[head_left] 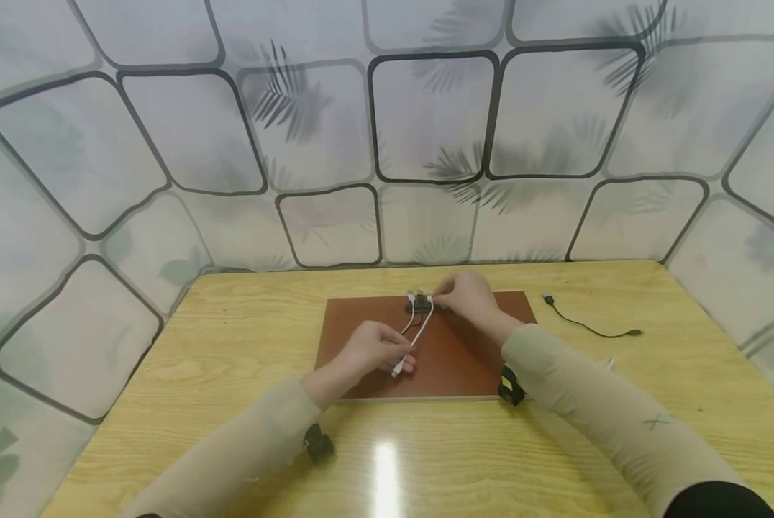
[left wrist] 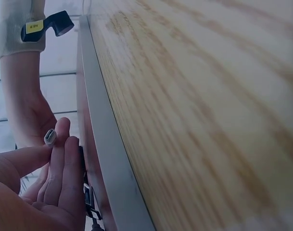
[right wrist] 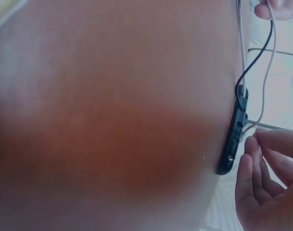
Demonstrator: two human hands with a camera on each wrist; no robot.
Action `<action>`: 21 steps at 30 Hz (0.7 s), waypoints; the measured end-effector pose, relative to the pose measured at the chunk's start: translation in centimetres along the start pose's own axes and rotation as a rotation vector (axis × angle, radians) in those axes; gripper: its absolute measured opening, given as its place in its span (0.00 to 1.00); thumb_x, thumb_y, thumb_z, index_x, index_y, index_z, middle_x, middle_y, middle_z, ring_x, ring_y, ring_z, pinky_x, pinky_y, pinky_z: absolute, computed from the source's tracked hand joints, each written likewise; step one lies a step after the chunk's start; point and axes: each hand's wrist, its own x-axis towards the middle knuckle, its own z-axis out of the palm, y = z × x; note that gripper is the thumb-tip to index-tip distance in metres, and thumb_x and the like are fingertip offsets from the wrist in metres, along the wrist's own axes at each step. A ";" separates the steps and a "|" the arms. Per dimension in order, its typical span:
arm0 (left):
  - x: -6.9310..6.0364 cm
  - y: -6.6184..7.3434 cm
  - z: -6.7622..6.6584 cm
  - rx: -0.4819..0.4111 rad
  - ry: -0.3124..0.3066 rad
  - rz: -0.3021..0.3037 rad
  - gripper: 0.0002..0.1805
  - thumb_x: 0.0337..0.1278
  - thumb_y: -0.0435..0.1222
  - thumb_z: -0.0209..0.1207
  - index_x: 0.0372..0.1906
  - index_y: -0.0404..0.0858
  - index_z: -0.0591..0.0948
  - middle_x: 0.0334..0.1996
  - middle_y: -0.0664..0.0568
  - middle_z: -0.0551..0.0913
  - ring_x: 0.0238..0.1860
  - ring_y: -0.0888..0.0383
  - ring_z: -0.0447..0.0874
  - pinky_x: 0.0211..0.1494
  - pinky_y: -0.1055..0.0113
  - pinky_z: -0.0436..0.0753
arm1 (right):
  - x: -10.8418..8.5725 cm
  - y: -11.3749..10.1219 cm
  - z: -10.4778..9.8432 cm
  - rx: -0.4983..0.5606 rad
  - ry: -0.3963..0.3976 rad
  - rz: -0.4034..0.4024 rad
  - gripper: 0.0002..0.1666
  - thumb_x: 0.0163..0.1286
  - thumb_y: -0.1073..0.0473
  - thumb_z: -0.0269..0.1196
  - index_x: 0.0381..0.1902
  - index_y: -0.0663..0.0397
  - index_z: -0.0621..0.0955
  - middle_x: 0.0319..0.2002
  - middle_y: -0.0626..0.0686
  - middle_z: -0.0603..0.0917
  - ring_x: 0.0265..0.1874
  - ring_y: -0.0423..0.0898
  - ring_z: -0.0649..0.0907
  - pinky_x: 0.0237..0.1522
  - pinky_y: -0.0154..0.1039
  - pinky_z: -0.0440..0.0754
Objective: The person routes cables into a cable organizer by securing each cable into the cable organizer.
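In the head view my left hand (head_left: 367,349) pinches a white cable (head_left: 421,329) near its lower end. That end has a small flat oval plug (left wrist: 50,137), which sticks out between thumb and fingers in the left wrist view. My right hand (head_left: 470,296) pinches the same cable higher up, beside a black slotted cable holder (right wrist: 233,139). The holder lies at the far edge of a brown board (head_left: 465,367). Another white cable (right wrist: 241,43) and a black cable (right wrist: 254,62) run from the holder toward my left hand; whether that hand holds them, I cannot tell.
A short black USB cable (head_left: 584,324) lies on the wooden table (head_left: 244,324) right of the board. A small white piece (head_left: 610,364) shows partly behind my right sleeve. Black wrist cameras (head_left: 511,386) sit on both wrists. A patterned curtain (head_left: 432,115) stands behind the table.
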 end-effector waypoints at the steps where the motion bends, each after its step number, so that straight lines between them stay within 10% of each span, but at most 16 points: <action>1: 0.0 0.1 0.0 0.001 0.005 0.001 0.09 0.71 0.27 0.64 0.46 0.23 0.88 0.34 0.35 0.93 0.26 0.61 0.92 0.40 0.61 0.93 | 0.0 0.0 0.0 0.000 -0.007 0.000 0.09 0.72 0.57 0.71 0.42 0.56 0.93 0.41 0.56 0.94 0.35 0.49 0.88 0.39 0.44 0.85; 21: -0.3 0.1 0.6 -0.009 -0.002 0.048 0.10 0.71 0.26 0.62 0.47 0.20 0.87 0.36 0.31 0.92 0.27 0.61 0.93 0.39 0.61 0.93 | 0.7 -0.6 0.8 -0.151 -0.045 -0.044 0.08 0.71 0.59 0.70 0.41 0.57 0.93 0.44 0.56 0.94 0.42 0.53 0.90 0.47 0.50 0.88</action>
